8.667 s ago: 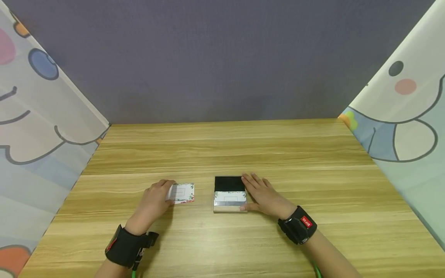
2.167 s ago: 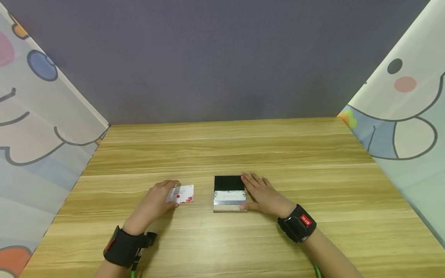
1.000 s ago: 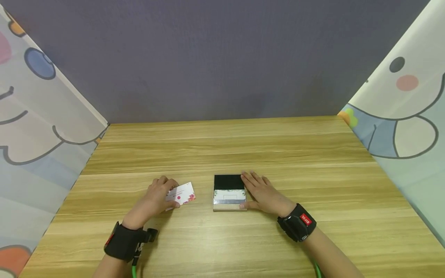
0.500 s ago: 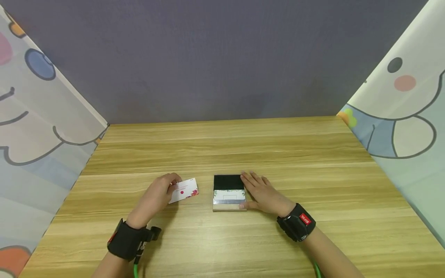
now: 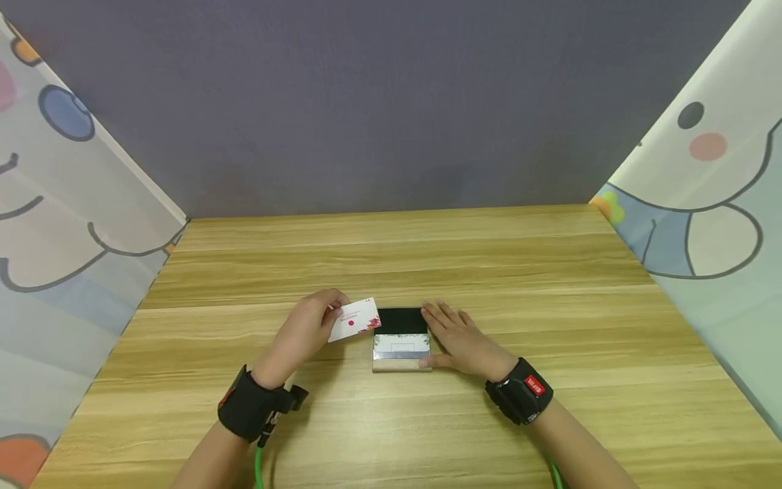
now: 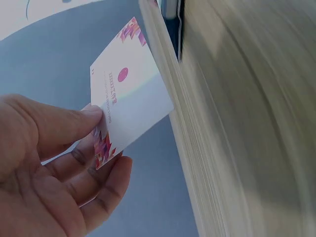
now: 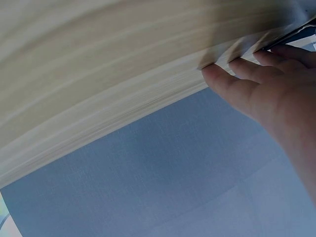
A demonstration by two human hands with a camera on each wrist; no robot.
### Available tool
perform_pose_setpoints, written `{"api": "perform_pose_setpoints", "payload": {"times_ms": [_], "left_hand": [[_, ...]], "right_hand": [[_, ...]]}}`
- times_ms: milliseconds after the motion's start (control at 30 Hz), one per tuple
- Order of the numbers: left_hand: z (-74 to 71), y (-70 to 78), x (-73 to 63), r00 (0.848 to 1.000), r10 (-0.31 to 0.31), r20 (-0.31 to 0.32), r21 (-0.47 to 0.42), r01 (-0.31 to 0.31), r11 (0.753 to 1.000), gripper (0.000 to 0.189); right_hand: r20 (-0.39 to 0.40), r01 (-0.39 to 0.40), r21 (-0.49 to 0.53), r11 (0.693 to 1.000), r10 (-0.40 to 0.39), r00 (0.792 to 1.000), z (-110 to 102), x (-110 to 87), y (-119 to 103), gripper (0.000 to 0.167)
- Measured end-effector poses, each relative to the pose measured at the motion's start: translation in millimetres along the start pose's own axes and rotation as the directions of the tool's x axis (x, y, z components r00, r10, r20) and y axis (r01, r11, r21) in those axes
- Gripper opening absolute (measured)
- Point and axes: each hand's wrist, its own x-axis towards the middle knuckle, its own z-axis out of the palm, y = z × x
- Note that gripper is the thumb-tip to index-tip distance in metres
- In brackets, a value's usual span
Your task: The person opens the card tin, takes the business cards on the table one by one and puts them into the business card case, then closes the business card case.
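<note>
My left hand pinches a white business card by its left end, between thumb and fingers. Pink and red shapes decorate the card's corners, around a red dot and small print. In the left wrist view the card is tilted and raised off the table. Its right end reaches the left edge of an open card case, black inside. A card with a leafy border lies in the case under a silvery band. My right hand rests along the case's right side, fingers extended, thumb at the front corner.
Both hands work on a wood-grain table. A dark grey panel stands behind it, and cartoon-printed sheets flank both sides. Each wrist wears a black strap, and a green cable trails from the left one.
My left hand has lifted the card and carried it rightward to the case. Earlier, a leafy-bordered face showed at that hand; now the red-dot face does. The right hand has stayed in place.
</note>
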Motion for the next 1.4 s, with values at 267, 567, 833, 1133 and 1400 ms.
{"api": "perform_pose_setpoints", "payload": {"times_ms": [267,567,833,1133,1400], "left_hand": [[15.1,19.9,11.7,0.999,0.041,0.035,-0.051,-0.039,0.998,0.015],[29.5,37.6,24.9,0.994,0.096,0.059,-0.109,-0.089,0.99,0.011],[38.0,39.4,27.8,0.987,0.119,0.106,-0.155,-0.102,0.983,0.011],[41.6,38.4,27.9,0.984,0.109,0.139,-0.123,-0.092,0.988,0.011],[44.2,38.3,28.5,0.978,0.137,0.16,-0.1,-0.123,0.987,0.01]], "right_hand": [[-0.008,0.002,-0.001,1.0,-0.002,1.0,1.9,0.8,1.2,0.089],[-0.024,-0.008,0.003,1.0,0.008,1.0,2.2,0.8,2.4,0.091],[-0.025,-0.003,0.018,1.0,0.003,1.0,1.3,1.3,1.2,0.09],[-0.031,-0.006,0.009,1.0,0.006,1.0,1.5,1.9,1.5,0.09],[-0.02,-0.006,0.004,1.0,0.007,1.0,1.6,2.1,0.6,0.09]]}}
